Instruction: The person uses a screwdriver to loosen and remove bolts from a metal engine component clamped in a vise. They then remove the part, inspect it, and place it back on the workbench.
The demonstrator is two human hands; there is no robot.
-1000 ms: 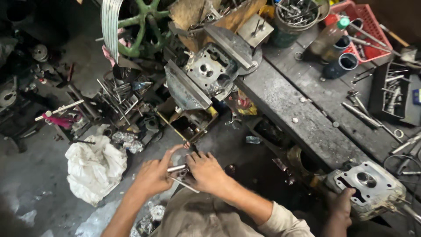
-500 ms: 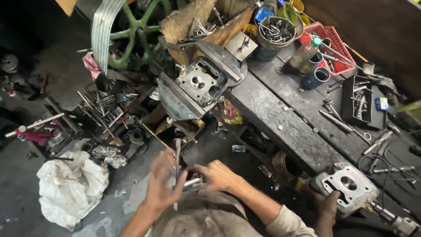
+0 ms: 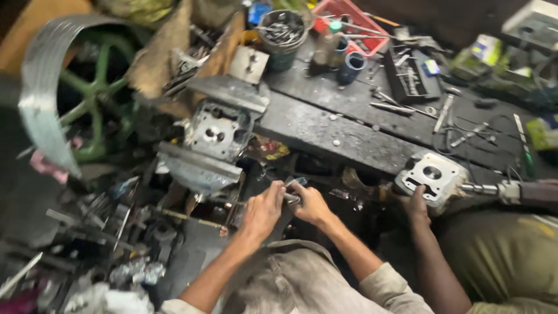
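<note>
Both hands meet just below the counter (image 3: 349,136) edge, in front of the person's chest. The left hand (image 3: 263,210) is closed round a short metal rod (image 3: 292,192), and the right hand (image 3: 311,203) is curled onto the same rod from the other side, fingers touching the left. The rod's bright tip pokes out above the knuckles; what lies under the palms is hidden, so its full shape cannot be told.

To do this well, the grip should stay close to the rod's middle, with one hand steadying and the other working, wrists kept near the body for control. The picture is blurred, which suggests the head is moving; a steady look at the rod would help.

A cylinder head (image 3: 216,131) sits clamped in a vise (image 3: 200,168) just left of the hands, near enough to catch a knuckle. To the right, another person's hand (image 3: 415,200) rests on a second cylinder head (image 3: 433,174), well apart. Loose tools (image 3: 407,107) lie on the counter beyond.
</note>
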